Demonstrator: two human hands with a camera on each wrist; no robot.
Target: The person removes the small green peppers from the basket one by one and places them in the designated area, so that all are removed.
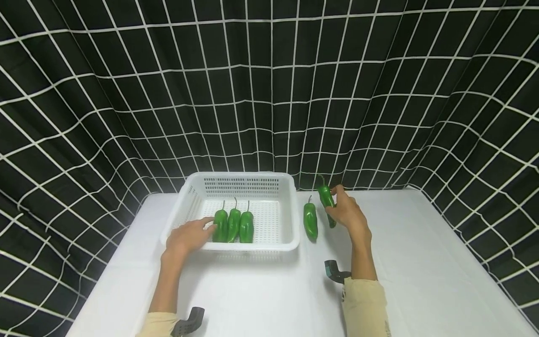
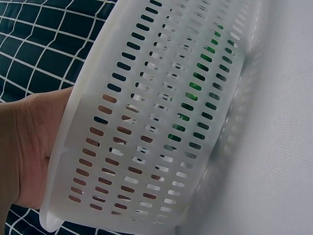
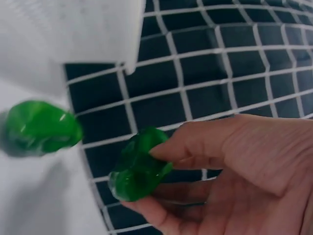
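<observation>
My right hand (image 1: 349, 214) pinches a long green pepper (image 1: 325, 195) by its side, thumb opposite the fingers, stem pointing away from me. In the right wrist view the held pepper (image 3: 139, 169) lies between thumb and fingertips. Just left of it, a second green pepper (image 1: 310, 221) rests on the white table. Three more green peppers, the leftmost (image 1: 220, 225) among them, lie side by side in a white plastic basket (image 1: 257, 246). Over the basket's near left corner reaches my left hand (image 1: 191, 237), its fingertips right at the leftmost pepper. The basket wall partly hides that hand (image 2: 36, 147) in the left wrist view.
A white cloth (image 1: 421, 262) covers the table. Black curtain (image 1: 269, 79) with a white grid stands behind and at both sides. Dark curved wrist mounts (image 1: 335, 272) stick out from both forearms.
</observation>
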